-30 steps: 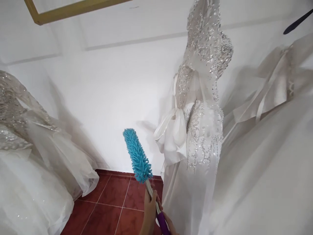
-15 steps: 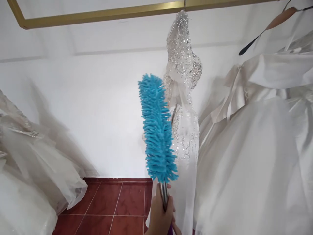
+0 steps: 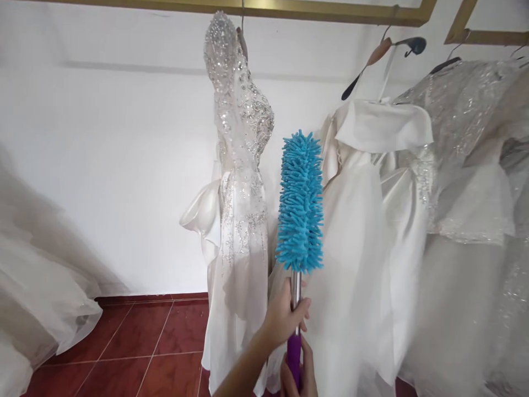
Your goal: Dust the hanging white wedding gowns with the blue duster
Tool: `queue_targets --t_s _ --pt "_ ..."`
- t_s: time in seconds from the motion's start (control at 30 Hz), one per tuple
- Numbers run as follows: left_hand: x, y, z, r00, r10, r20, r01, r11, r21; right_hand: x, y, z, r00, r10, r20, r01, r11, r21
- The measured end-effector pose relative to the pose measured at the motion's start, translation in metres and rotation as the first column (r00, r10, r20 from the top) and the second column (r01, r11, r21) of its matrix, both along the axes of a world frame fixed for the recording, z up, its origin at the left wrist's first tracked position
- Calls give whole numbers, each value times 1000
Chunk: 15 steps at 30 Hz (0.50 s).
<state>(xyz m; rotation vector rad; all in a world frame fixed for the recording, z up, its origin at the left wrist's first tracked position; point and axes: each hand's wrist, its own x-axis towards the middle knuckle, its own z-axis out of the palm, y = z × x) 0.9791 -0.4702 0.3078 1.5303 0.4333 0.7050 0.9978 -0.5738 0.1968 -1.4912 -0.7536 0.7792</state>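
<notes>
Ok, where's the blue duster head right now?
In the head view, the blue duster head stands upright at centre, above the left hand, between the beaded gown and the white satin gown.

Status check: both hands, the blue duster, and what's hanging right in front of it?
Left hand gripping metal shaft, right hand on purple handle below. Blue duster upright, raised. Beaded gown left of head, white satin gown right behind it.

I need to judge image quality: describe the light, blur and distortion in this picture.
Head view: soft, even light; faint shadows on the wall; the blue duster and beaded gown are sharp; the tulle skirt at left and the gowns at right smear toward the edges; the gold rail bows slightly.
</notes>
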Motion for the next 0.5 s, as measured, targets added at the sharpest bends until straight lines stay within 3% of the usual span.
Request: queue_targets --t_s 0.17,0.27,0.37,0.5 --pt "49 27 23 998 -4 63 12 990 -137 39 7 58 991 48 -124 -35 994 106" --pt "64 47 28 998 48 44 -40 985 -170 57 19 79 972 114 -203 -81 983 167" --pt "71 65 17 994 107 34 -99 978 -183 66 37 74 941 201 -272 -150 969 197" --pt "76 84 -32 984 167 -64 -177 955 -238 62 54 39 934 189 -303 -147 977 156"
